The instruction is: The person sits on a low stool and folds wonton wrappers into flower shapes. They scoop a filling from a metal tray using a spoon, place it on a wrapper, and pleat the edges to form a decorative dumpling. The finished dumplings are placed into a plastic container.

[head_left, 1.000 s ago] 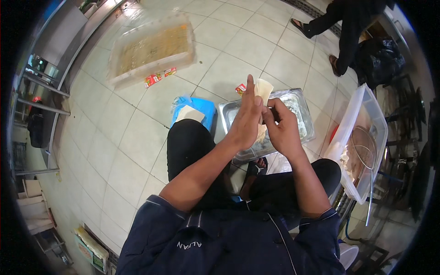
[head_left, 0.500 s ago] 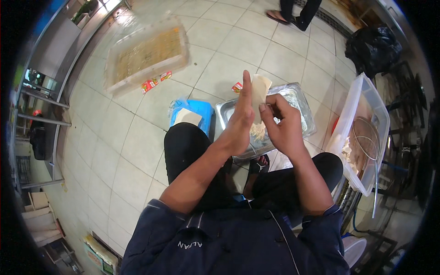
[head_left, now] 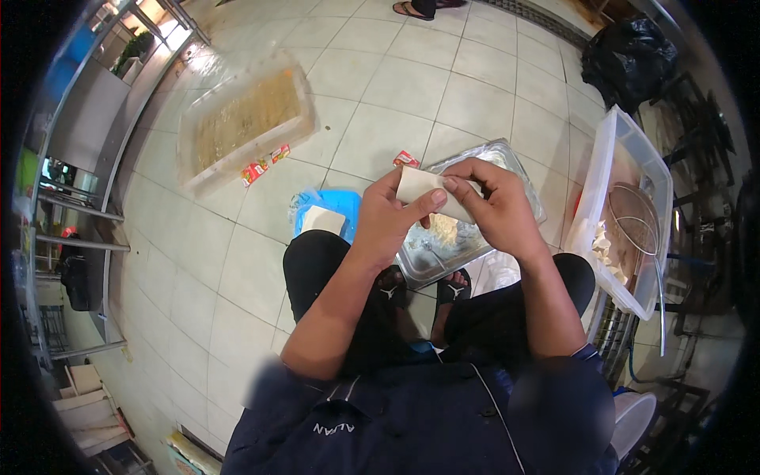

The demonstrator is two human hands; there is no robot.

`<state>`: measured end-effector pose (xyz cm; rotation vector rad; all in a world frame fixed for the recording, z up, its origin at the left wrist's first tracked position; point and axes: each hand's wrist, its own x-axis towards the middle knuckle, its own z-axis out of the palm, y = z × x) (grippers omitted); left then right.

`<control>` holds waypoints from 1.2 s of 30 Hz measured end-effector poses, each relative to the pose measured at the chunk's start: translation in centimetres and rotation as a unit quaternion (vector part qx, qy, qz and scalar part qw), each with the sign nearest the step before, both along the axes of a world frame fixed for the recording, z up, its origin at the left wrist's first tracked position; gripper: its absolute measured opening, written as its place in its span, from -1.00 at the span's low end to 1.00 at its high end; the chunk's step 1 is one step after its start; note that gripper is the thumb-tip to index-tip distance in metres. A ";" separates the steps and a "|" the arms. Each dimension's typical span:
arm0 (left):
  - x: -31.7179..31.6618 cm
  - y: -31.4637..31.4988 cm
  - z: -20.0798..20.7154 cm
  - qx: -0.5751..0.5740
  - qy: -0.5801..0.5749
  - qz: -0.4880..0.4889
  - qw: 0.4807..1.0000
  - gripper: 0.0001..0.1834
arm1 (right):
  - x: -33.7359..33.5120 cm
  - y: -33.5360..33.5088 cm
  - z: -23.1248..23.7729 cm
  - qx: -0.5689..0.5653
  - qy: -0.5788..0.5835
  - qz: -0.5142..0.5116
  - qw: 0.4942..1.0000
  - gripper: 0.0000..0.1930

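A thin, cream-coloured square dough wrapper [head_left: 416,185] is held up between both hands over a metal tray. My left hand [head_left: 384,220] pinches its left and lower edge, thumb across the front. The fingers of my right hand [head_left: 502,207] are closed on its right edge, near the left thumb's tip. Below, the rectangular metal tray [head_left: 419,277] holds a pale, crumbly mixture [head_left: 448,231], partly hidden by the hands. A stack of similar wrappers [head_left: 324,221] lies on a blue container [head_left: 348,207] beside my left knee.
At the far left stands a translucent tub [head_left: 305,119] holding rows of yellowish pieces, with red packets [head_left: 255,171] next to it. On the right, a white bin [head_left: 598,162] holds a wire strainer [head_left: 633,218] and pale scraps. Behind it sits a black bag [head_left: 631,59]. A person's foot [head_left: 415,11] shows at the top.
My left hand has turned from upright and flat to pinching the wrapper, which has tilted from upright to lying across both hands. The other person's feet have shifted toward the top edge.
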<state>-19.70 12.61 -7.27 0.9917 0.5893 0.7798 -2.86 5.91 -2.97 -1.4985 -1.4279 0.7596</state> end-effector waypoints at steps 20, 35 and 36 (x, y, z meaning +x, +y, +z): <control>-0.1 0.1 0.9 0.095 0.017 0.141 0.985 -0.72 | -0.8 -0.1 -0.5 -0.034 0.287 0.003 0.957 -0.81; -1.0 1.3 0.0 0.018 -0.071 0.179 0.981 -0.75 | -5.5 -0.6 -4.5 0.123 0.230 -0.046 0.964 -0.58; -1.0 1.3 -0.1 0.017 -0.068 0.177 0.982 -0.75 | -5.3 -0.6 -4.5 0.132 0.204 -0.054 0.968 -0.60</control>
